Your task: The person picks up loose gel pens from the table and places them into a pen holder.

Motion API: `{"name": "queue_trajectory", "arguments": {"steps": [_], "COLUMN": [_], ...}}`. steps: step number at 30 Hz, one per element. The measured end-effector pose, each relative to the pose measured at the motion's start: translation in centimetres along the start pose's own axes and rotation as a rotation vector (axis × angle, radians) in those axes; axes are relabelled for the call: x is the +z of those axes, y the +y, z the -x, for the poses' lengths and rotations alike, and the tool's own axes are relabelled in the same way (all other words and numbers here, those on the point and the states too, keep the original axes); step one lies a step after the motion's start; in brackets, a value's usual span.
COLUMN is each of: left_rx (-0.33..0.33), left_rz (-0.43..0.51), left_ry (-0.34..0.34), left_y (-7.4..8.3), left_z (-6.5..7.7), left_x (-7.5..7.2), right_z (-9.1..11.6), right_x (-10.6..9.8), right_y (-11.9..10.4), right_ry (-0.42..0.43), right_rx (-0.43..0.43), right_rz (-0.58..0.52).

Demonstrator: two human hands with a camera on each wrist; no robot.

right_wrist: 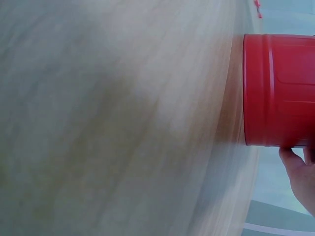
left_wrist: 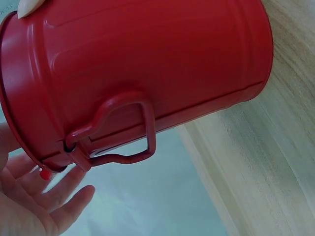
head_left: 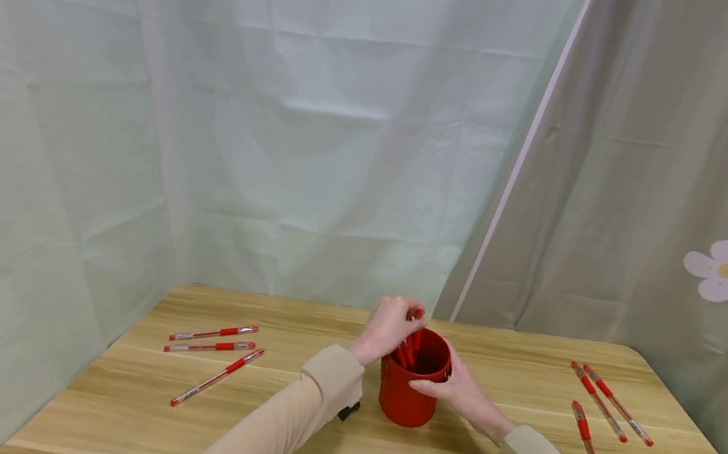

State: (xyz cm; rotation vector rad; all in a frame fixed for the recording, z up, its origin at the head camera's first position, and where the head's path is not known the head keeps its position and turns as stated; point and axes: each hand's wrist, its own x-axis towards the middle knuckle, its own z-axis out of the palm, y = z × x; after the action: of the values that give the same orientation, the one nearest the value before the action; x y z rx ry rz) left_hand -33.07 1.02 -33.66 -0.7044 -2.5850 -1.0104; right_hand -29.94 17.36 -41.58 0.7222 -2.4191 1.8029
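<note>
A red metal bucket [head_left: 406, 404] stands upright on the wooden table, several red pens [head_left: 406, 354] leaning inside it. Over its mouth, my left hand [head_left: 388, 328] pinches the top end of a red pen with bent fingers. The left wrist view shows the bucket's side handle [left_wrist: 150, 128], with the left hand [left_wrist: 34, 199] by the rim and a small red pen end among its fingers. On the bucket's right side my right hand [head_left: 463, 389] grips the rim, thumb across the front. The right wrist view catches this hand [right_wrist: 301, 172] against the bucket wall.
Three red pens [head_left: 212, 348] lie on the table's left. Three more pens [head_left: 600, 403] lie on the right, one nearer the front. Behind the wooden table [head_left: 112, 417] hang a pale curtain [head_left: 315, 132] and a grey flowered curtain [head_left: 628, 182].
</note>
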Motion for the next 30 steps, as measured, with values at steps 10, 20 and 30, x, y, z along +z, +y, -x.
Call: {"name": "queue_trajectory", "arguments": {"steps": [10,20,30], "left_rx": [-0.043,-0.069,-0.082], "left_rz": [-0.006,-0.034,-0.025], "left_ry": [-0.020,-0.033,-0.013], "left_y": [-0.1,0.0,-0.1], "left_z": [0.0,0.1,0.0], "left_x": [-0.1,-0.1,-0.3], "right_z": [0.0,0.9,1.0], "right_x": [0.1,0.4,0.3], "right_y": [-0.7,-3.5,-3.7], "right_ry": [-0.002,-0.019,-0.014], "right_rx": [0.023,0.038,0.035], "right_rz": [0.000,-0.004,-0.006]}}
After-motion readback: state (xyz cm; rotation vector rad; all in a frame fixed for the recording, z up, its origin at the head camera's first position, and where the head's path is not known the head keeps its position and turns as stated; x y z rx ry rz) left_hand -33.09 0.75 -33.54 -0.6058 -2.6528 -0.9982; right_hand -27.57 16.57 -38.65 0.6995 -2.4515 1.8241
